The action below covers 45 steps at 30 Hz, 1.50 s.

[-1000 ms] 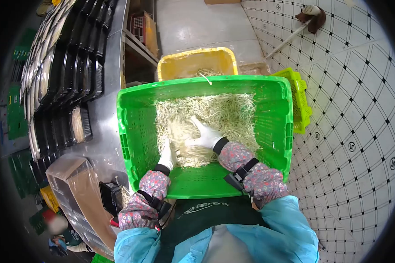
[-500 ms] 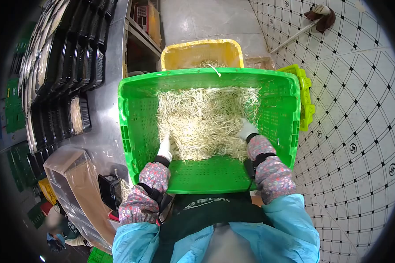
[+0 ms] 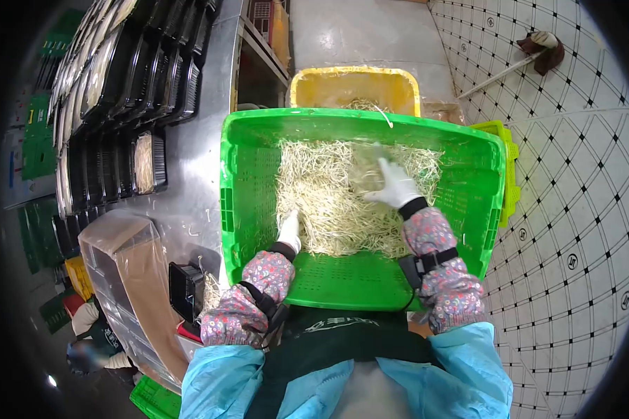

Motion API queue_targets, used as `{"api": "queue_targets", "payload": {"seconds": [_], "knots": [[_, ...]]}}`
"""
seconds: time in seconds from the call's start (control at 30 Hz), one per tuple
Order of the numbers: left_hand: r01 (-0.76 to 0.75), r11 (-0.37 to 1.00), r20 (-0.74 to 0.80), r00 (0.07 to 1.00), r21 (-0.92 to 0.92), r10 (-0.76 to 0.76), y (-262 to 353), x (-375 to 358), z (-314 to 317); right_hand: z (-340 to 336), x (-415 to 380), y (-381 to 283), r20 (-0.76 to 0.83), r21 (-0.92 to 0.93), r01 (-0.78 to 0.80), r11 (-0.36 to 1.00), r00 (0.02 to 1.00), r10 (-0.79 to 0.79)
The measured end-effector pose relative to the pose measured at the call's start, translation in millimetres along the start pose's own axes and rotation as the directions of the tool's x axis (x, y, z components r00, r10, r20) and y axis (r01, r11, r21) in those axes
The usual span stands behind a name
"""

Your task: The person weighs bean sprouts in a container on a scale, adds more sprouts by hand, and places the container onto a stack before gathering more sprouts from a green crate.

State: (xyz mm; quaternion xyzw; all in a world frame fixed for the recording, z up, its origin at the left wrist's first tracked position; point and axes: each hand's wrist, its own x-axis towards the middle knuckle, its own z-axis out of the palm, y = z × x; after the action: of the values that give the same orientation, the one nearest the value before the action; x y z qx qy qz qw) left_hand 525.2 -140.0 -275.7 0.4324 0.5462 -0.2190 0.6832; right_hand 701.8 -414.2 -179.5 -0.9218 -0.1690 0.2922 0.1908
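Stretching sideways, the pale, stringy heap (image 3: pixel 328 216) lies rightward against the white-gloved left hand (image 3: pixel 289 233), its grip unclear, and around the white-gloved right hand (image 3: pixel 397 187), fingers open.

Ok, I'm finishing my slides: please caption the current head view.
Gloved left hand and right hand at pale strands in a green crate, yellow tub beyond, black trays stacked at left.
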Motion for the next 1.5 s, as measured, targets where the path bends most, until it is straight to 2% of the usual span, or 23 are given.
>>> {"api": "queue_targets", "payload": {"seconds": [0.07,0.23,0.27,0.33,0.43,0.47,0.57,0.63,0.67,0.73,0.77,0.8,0.87,0.93,0.97,1.07,1.1,1.13,1.17,1.2,1.27,1.43,1.5], "knots": [[-0.131,0.99,-0.186,0.973,0.045,0.137,-13,26,-4,12,23,-20,0.226,-0.067,-0.065,0.996,0.971,0.079],[-0.12,0.992,-0.199,0.972,0.033,0.124,7,-4,49,89,22,-67,0.103,-0.051,-0.134,0.99,0.985,0.139],[-0.24,0.971,-0.114,0.964,0.023,0.241,-29,54,32,106,18,-73,0.102,0.193,-0.175,0.965,0.982,0.158],[0.062,0.964,0.063,0.997,-0.257,-0.047,-11,20,53,123,17,-73,0.185,0.393,-0.117,0.912,0.982,0.046],[0.059,0.876,0.204,0.978,-0.479,0.046,18,-74,73,83,27,-63,0.304,0.637,-0.071,0.767,0.938,-0.165],[-0.033,0.889,0.16,0.98,-0.457,0.119,22,-95,76,69,35,-61,0.339,0.684,-0.089,0.724,0.918,-0.208],[0.029,0.905,0.223,0.972,-0.423,0.073,24,-101,62,56,64,-41,0.209,0.807,0.027,0.59,0.921,-0.328],[0.057,0.998,0.017,0.998,-0.011,-0.056,40,-101,48,43,77,-19,0.058,0.449,0.047,0.892,0.995,-0.082],[-0.191,0.97,-0.095,0.974,0.148,0.206,35,-76,37,38,83,-7,0.056,0.45,0.039,0.892,0.996,-0.072],[-0.596,0.722,0.014,0.775,0.352,0.632,48,-32,31,30,90,11,0.042,0.322,-0.09,0.942,0.996,0.08],[-0.629,0.492,0.113,0.678,0.602,0.727,64,-20,35,30,89,10,0.046,0.32,-0.094,0.943,0.995,0.084],[-0.597,0.198,0.248,0.581,0.778,0.775,82,-6,44,30,89,5,0.049,0.239,-0.109,0.965,0.994,0.1],[-0.578,-0.125,0.462,0.486,0.807,0.742,116,18,71,30,96,-6,0.043,0.161,-0.13,0.978,0.991,0.124],[-0.539,-0.288,0.558,0.445,0.792,0.7,127,39,87,39,108,-15,0.03,0.129,-0.036,0.991,0.999,0.032],[-0.538,-0.288,0.559,0.45,0.792,0.696,124,43,87,52,111,-17,0.035,0.133,-0.04,0.99,0.999,0.035],[-0.445,-0.274,0.522,0.71,0.853,0.472,114,42,84,90,108,-19,-0.213,0.038,0.075,0.996,0.975,-0.065],[-0.378,-0.355,0.503,0.771,0.855,0.39,105,36,76,73,92,-29,0.082,0.086,0.063,0.994,0.994,-0.07],[-0.401,-0.266,0.47,0.83,0.877,0.299,100,14,70,54,76,-38,0.363,0.124,0.043,0.991,0.928,-0.086],[-0.523,-0.288,0.595,0.732,0.803,0.331,80,8,47,37,52,-47,0.406,0.062,0.102,0.993,0.906,-0.118],[-0.462,-0.359,0.568,0.769,0.811,0.294,70,-16,46,31,22,-54,0.456,0.001,0.162,0.987,0.878,-0.145],[-0.511,-0.371,0.608,0.762,0.775,0.221,41,-33,20,86,-19,-28,0.188,-0.131,0.369,0.92,0.921,-0.342],[-0.305,-0.527,0.475,0.852,0.793,0.221,35,-46,40,123,-33,-30,0.069,-0.352,0.378,0.856,0.923,-0.379],[-0.289,-0.479,0.434,0.873,0.829,0.224,36,-28,47,125,-23,-32,-0.021,-0.346,0.334,0.877,0.931,-0.364]]}}
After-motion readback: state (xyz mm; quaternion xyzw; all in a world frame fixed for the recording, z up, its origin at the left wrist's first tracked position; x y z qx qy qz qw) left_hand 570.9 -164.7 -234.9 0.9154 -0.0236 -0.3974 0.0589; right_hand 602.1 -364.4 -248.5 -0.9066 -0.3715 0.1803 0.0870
